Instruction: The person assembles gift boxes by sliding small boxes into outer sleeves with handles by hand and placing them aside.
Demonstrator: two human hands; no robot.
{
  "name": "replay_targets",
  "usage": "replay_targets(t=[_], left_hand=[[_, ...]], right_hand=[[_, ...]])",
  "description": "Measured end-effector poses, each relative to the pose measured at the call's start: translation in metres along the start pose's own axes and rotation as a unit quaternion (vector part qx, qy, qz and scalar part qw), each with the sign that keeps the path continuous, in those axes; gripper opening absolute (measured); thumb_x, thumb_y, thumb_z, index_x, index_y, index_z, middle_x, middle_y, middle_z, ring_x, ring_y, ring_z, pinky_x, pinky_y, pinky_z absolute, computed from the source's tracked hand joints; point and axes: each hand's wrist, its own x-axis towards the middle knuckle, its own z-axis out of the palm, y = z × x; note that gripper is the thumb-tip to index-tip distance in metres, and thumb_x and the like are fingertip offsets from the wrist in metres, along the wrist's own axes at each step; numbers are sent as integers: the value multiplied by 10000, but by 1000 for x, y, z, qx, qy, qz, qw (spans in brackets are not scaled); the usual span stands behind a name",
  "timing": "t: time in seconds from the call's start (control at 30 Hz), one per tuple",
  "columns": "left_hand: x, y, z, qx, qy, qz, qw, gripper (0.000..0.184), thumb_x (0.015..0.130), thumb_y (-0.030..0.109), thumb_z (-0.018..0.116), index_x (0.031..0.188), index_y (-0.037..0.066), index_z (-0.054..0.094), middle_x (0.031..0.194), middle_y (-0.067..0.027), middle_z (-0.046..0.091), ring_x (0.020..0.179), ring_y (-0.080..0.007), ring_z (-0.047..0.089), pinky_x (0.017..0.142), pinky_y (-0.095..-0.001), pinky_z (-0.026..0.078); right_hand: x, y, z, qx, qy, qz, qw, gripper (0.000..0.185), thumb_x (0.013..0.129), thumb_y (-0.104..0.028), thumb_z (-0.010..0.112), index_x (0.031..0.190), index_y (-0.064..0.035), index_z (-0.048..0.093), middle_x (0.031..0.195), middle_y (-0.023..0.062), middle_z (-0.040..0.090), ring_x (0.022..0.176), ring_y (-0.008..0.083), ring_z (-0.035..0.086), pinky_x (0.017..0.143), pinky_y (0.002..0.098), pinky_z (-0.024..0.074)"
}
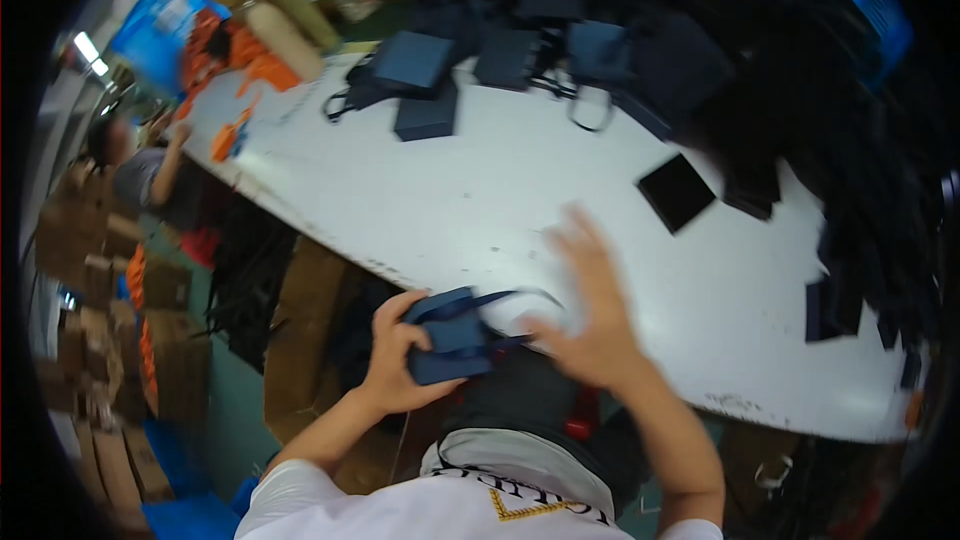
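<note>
My left hand (392, 360) grips a small dark blue box-shaped bag (452, 335) by its sides, fingers on top and thumb along the lower edge. Dark ribbon-like straps (510, 295) trail from the bag toward the right. My right hand (592, 315) is raised just right of the bag with its fingers spread, blurred by motion. Its thumb comes close to the lower strap; whether they touch I cannot tell. Both hands are over the near edge of the white table (480, 190).
Blue boxes (412, 60) and strapped bags lie along the table's far side. A black square piece (677, 193) lies at right, near a large dark heap (780, 70). Cardboard boxes (165, 350) stand on the floor at left. Another person (150, 175) is at the table's far left end.
</note>
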Motion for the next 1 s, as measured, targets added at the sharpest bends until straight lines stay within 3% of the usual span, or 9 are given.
replay_targets(t=[0.07,0.2,0.23,0.33,0.4,0.53,0.67,0.87,1.0], left_hand=[[-64,-18,-35,-1,20,-128,992,805,591,276,972,1196,120,465,1522,-256,356,1376,-443,390,1136,-537,306],[-75,-5,-85,186,-25,-240,952,1239,642,539,912,1588,102,242,1683,-275,73,1534,-468,157,1219,-591,125],[-55,-20,-91,177,22,-213,961,1173,703,596,855,1588,97,268,1683,-277,84,1544,-450,145,1226,-586,116],[56,-86,-83,115,187,-108,970,855,806,336,842,1483,31,418,1609,-289,299,1468,-424,352,1200,-476,285],[139,-132,-69,158,209,-77,962,869,827,393,820,1502,56,388,1582,-276,344,1469,-430,329,1185,-543,267],[271,-153,-52,250,128,-168,945,1017,766,565,805,1544,111,333,1536,-239,406,1449,-398,353,1157,-624,229],[310,-139,-41,313,66,-217,922,1113,696,625,813,1561,133,314,1474,-207,455,1415,-380,384,1143,-630,235],[266,-118,-31,219,193,35,956,989,646,156,896,1496,131,391,1477,-216,398,1381,-410,390,1128,-478,350],[198,-76,4,238,167,254,922,856,673,13,862,1430,158,490,1444,-202,427,1327,-415,449,1077,-474,418]], right_hand=[[13,32,-35,-181,51,9,982,744,769,-131,827,1434,-26,511,1576,234,378,1450,447,359,1181,525,321],[19,84,-67,-379,7,108,919,736,804,-239,821,1449,-66,511,1581,237,361,1477,461,290,1211,538,257],[18,93,-65,-393,10,111,913,673,852,-282,786,1439,-77,529,1562,241,384,1462,452,310,1201,539,263],[14,101,-61,-388,15,120,914,590,886,-275,754,1412,-86,566,1526,236,433,1425,435,363,1175,528,298],[9,96,-64,-396,16,112,911,516,898,-250,738,1368,-81,609,1489,222,481,1376,418,418,1145,508,331],[-16,79,-83,-403,10,130,906,485,899,-230,730,1350,-82,627,1486,213,487,1359,414,431,1131,503,345],[-49,79,-101,-427,34,164,889,506,906,-212,717,1386,-103,603,1504,199,473,1382,426,417,1157,520,316],[-66,65,-102,-453,93,89,882,554,881,-145,728,1386,9,560,1506,218,472,1427,433,389,1197,528,268],[-55,25,-65,-247,101,47,963,612,800,-51,770,1363,50,552,1474,277,484,1336,451,500,1114,478,419]])
